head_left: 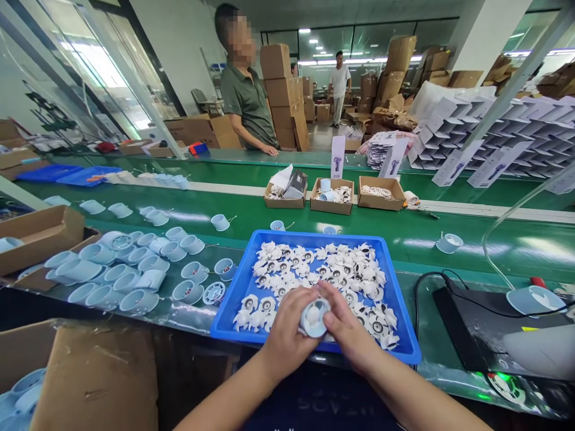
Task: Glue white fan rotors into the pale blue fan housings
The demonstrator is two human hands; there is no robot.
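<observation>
Bright, even white light fills the workshop, coming from ceiling lights [305, 30] and from tall windows [96, 66] on the left, which burn out nearly to white. Long streaks of glare lie along the green table [395, 239]. Shadows stay soft. The wide lens bows the frame's edges and leans the pillars [489, 42], yet the left hand [283, 326] and right hand [348, 326] look sharp.

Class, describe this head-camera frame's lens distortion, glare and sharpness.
In the head view, wide-angle distortion bows the green assembly-line belt and tilts the white pillar; overhead lights leave pale glare streaks on the belt; the blue plastic tray stays sharp, without obvious motion blur.
</observation>
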